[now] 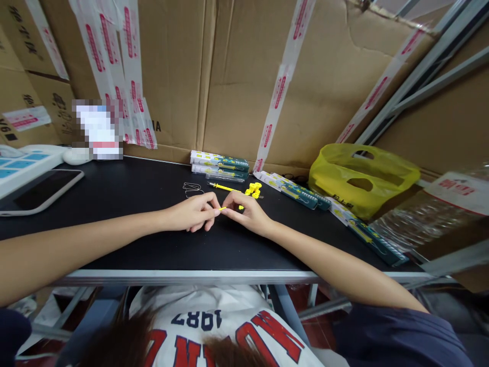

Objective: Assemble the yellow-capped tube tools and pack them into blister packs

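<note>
Over the black tabletop, my left hand [193,212] and my right hand [250,213] meet fingertip to fingertip. A small thin yellow piece [222,208] is pinched between them; its exact kind is too small to make out. Just behind the hands lies a yellow stick-like tool with a dark tip [225,187]. Several small yellow plastic parts [253,190] are heaped behind my right hand, and another yellow bit [241,207] shows close to its fingers. Thin bent metal wires [192,188] lie behind my left hand.
Flat printed boxes [219,162] are stacked at the back, with more boxes [292,189] [369,232] lying to the right. A yellow plastic bag [362,173] stands at the back right. On the left are a phone [42,188] and a white-and-blue tray [26,163]. Cardboard [237,76] walls the back.
</note>
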Available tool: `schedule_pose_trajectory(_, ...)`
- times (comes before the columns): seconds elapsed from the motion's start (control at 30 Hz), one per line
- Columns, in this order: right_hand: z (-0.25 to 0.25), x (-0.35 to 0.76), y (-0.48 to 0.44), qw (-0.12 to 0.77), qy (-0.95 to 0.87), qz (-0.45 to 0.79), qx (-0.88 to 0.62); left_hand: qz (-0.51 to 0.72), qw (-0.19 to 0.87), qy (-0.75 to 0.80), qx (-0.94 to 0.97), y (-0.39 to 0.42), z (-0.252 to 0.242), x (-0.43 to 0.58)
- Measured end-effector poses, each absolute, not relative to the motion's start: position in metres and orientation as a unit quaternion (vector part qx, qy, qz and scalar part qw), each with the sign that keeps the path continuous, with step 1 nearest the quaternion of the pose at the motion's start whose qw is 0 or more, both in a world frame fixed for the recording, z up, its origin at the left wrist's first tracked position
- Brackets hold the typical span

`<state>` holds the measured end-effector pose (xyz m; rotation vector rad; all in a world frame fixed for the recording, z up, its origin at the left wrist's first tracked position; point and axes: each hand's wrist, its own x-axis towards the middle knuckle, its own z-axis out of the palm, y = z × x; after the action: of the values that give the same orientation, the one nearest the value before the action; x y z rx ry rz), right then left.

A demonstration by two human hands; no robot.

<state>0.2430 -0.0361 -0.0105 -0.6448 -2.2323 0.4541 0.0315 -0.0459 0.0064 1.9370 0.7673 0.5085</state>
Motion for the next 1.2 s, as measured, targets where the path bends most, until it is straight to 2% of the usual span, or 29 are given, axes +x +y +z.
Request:
schedule_pose_trajectory(0.1,-0.009,0.244,-0.035,0.387,-0.873,0.157,-0.251,0.259,0.518,0.33,0.746,-0.04,0.008,0.032)
schedule_pose_trajectory(0.23,-0.01,0.244,-0.034,0.401,-0.844,0.205,-0.292,0.409,0.531,0.375,0.641,-0.033,0.016,0.03)
schedule_pose_trajectory(0.43,-0.01,0.243,-0.035,0.394,-0.82,0.269,-0.317,0.517,0.601,0.319,0.519,-0.028,0.023,0.025)
schedule_pose_trajectory(0.57,-0.011,0.243,-0.035,0.398,-0.814,0.277,-0.32,0.519,0.633,0.275,0.504,-0.032,0.023,0.028)
schedule_pose_trajectory(0.8,-0.013,0.237,-0.043,0.399,-0.788,0.354,-0.308,0.46,0.62,0.277,0.572,-0.039,0.011,0.036)
schedule_pose_trajectory(0.93,-0.012,0.233,-0.048,0.39,-0.785,0.389,-0.283,0.423,0.58,0.316,0.62,-0.04,0.005,0.039)
schedule_pose_trajectory(1.2,-0.011,0.233,-0.048,0.38,-0.798,0.377,-0.278,0.422,0.509,0.324,0.677,-0.039,0.001,0.039)
